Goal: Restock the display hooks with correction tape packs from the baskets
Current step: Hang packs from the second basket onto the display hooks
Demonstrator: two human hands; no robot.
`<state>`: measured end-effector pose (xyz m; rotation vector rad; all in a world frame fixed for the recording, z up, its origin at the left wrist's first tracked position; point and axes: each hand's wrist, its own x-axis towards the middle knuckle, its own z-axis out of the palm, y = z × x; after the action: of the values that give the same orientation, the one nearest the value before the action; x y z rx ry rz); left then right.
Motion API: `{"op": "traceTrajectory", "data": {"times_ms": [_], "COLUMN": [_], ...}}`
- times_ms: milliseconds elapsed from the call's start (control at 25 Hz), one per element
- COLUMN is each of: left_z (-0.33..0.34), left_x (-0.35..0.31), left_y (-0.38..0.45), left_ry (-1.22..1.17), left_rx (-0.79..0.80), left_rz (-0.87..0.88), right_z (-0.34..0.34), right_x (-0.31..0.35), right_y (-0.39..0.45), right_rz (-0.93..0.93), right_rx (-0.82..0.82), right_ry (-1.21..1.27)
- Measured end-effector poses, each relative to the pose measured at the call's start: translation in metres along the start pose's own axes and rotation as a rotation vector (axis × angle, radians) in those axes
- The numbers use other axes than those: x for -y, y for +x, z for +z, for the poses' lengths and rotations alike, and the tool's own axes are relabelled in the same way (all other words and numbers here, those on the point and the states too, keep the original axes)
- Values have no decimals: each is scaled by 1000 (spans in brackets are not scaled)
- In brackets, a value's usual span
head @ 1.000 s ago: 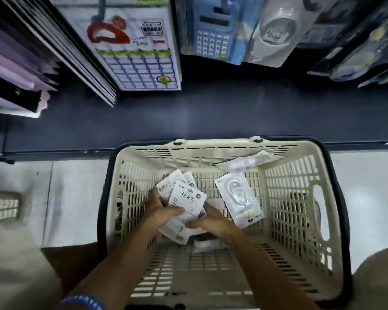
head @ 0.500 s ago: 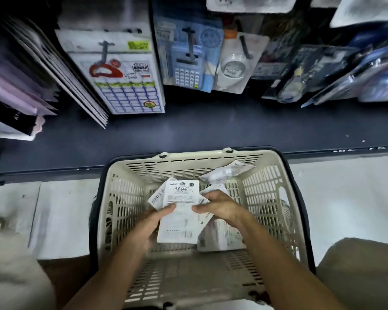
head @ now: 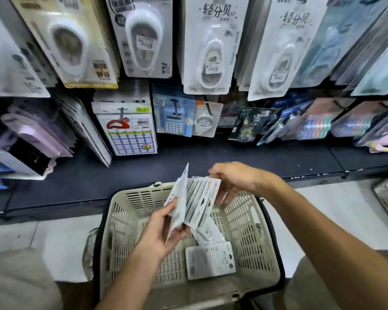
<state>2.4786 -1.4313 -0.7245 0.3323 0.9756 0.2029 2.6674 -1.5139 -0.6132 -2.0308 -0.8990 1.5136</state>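
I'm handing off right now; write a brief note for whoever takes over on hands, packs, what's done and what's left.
Left hand grips a fanned bunch of white carded correction tape packs above the cream slotted plastic basket. Right hand pinches the bunch's top edge. More white packs lie in the basket. None of the held packs is hung yet. Left: hang them on the matching display hooks above, then the rest.

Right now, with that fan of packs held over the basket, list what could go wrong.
1. The left hand pinches several packs only at their lower edge, and they are splayed, so one may slip back into the basket.
2. The right hand grips just the top corner of the fan, so pulling one pack may drag its neighbours.
3. The hanging correction tape packs look much alike, so a pack may go on the wrong hook.
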Motion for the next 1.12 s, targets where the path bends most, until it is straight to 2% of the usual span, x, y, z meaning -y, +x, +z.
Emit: {"op": "traceTrajectory", "data": {"times_ms": [120, 200, 280, 480, 560, 720, 880, 1000, 1120], "left_z": [39, 61, 83, 119, 124, 137, 157, 176, 191], "left_x": [-8, -18, -30, -54, -61, -82, -106, -111, -108], "left_y": [-34, -56, -73, -98, -108, -109, -111, -109, -107], "left_ry": [-10, 6, 32, 79, 65, -117, 8, 274, 574], "left_rx": [163, 293, 391, 587, 645, 789, 659, 389, 215], "left_rz": [44, 66, 118, -13, -70, -148, 54, 402, 759], "right_z": [-41, -58, -65, -77, -81, -103, -131, -138, -134], "right_x": [19, 23, 21, 42, 46, 42, 43, 42, 41], "right_y": [-50, -77, -100, -113, -114, -118, -134, -139, -138], "right_rz": [-219, -371, -503, -831, -859, -891, -916, -854, -797], "right_rx": [-98, -78, -94, -457, -488, -510, -588, -567, -507], "right_ry": [-91, 5, -6, -194, -61, 266, 632, 803, 879]}}
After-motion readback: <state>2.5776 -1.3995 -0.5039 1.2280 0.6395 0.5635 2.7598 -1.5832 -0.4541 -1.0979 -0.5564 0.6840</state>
